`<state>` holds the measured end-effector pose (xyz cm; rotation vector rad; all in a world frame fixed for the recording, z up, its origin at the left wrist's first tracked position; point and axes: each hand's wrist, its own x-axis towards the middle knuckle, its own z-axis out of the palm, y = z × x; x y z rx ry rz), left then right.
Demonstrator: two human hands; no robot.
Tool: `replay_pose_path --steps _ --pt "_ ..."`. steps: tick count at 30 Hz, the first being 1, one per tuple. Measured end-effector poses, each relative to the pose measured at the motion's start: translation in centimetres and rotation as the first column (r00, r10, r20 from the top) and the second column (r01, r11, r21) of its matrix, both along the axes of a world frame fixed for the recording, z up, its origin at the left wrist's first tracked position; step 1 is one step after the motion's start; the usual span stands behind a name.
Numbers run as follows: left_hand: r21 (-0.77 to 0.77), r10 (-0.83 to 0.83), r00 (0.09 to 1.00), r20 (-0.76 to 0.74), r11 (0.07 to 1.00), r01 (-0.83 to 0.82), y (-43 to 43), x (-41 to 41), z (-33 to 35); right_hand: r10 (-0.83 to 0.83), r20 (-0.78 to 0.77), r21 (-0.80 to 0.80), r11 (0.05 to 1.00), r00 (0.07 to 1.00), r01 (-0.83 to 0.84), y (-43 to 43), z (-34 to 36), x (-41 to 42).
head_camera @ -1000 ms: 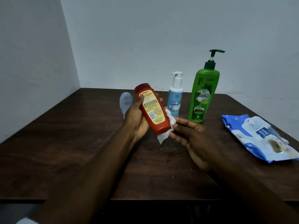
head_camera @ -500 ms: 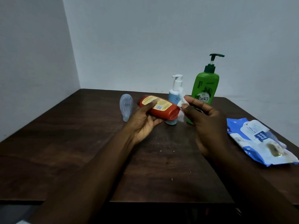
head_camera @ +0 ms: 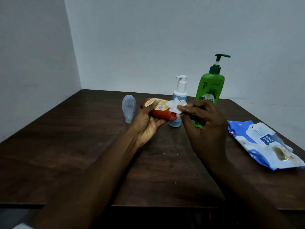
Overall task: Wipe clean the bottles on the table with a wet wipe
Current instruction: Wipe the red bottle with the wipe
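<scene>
Step in hand: wiping the red bottle (head_camera: 165, 114), the one bottle lifted off the worktop (head_camera: 74, 146).

- Left hand (head_camera: 146, 128): clamped round the red bottle from below, thumb on top on the yellow label. The bottle lies nearly level in the air, in front of the two pump bottles.
- Right hand (head_camera: 204, 129): fingers curled, pinching a crumpled white wet wipe (head_camera: 174, 105). The wipe sits against the bottle's upper face, over the right part of the label.
- The hands are close together, joined only through the bottle and the wipe.

On the worktop:
- A white pump bottle (head_camera: 180, 90) and a green Vatika pump bottle (head_camera: 210, 86) stand upright behind the hands.
- A small clear bottle (head_camera: 129, 108) stands to the left, just beside the left hand.
- A blue mee mee wipes pack (head_camera: 262, 142) lies flat well to the right.

Judgement: the task looks to be in an early or middle part. One bottle is under the wipe and three are on the worktop; I cannot tell whether any of those is already clean.

Next move calls for:
- drawing the wipe along the label face while the left hand holds firm;
- rolling the bottle in the left hand so the underside and the ends come under the wipe;
- then setting it upright clear of the others.
</scene>
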<state>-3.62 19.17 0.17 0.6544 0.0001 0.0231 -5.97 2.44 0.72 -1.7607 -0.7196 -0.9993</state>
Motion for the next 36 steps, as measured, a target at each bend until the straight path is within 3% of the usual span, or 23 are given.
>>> replay_pose_path --steps 6,24,28,32,36 --pt "-0.006 0.004 1.000 -0.002 1.000 -0.004 0.2 -0.1 0.0 -0.037 0.079 -0.117 0.992 0.996 0.046 0.5 0.1 -0.4" --pt "0.014 -0.006 0.999 -0.046 1.000 0.007 0.1 -0.6 0.3 0.101 0.269 -0.359 0.933 0.958 0.002 -0.7 -0.4 -0.1" --pt "-0.003 -0.024 1.000 -0.009 1.000 0.024 0.3 -0.6 0.2 0.069 0.147 -0.225 0.974 0.987 -0.035 -1.5 0.0 0.6" --pt "-0.002 -0.041 0.998 0.036 0.999 0.041 0.3 -0.4 0.2 0.062 -0.111 -0.025 0.998 0.992 -0.065 -1.1 1.1 0.8" --pt "0.000 -0.032 0.999 0.033 0.999 0.032 0.1 -0.7 0.3 0.323 -0.400 0.298 0.931 0.858 -0.211 -0.4 1.2 0.7"
